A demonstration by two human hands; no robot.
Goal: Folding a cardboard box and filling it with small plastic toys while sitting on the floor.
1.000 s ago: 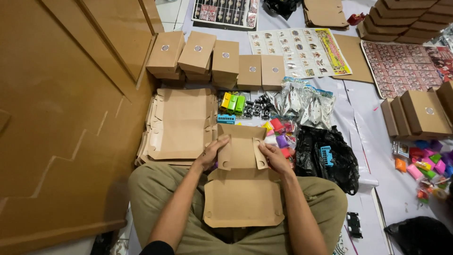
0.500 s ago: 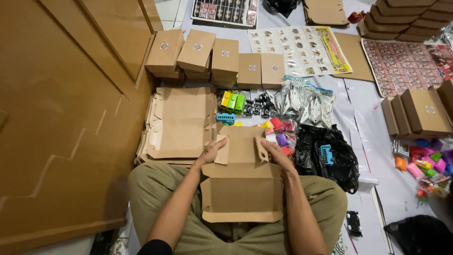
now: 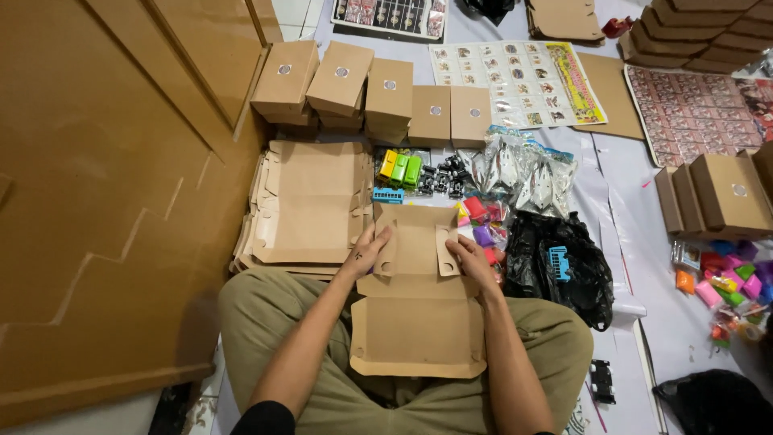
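Observation:
A flat brown cardboard box blank (image 3: 419, 314) lies across my lap, its far part folded up. My left hand (image 3: 368, 251) grips the left side flap and bends it inward. On the other side, my right hand (image 3: 472, 259) presses the right side flap, which has a round hole, toward the middle. Both flaps stand partly raised.
A stack of unfolded blanks (image 3: 310, 201) lies left of the box. Several folded boxes (image 3: 362, 89) line the far side, more (image 3: 725, 193) at right. Small coloured toys (image 3: 403, 169), clear bags (image 3: 523, 173), a black bag (image 3: 555, 266) and sticker sheets (image 3: 515, 80) cover the floor. Large cardboard sheets (image 3: 105, 201) lean at left.
The box blank has been pulled closer over my lap, and both hands have folded its side flaps up and inward.

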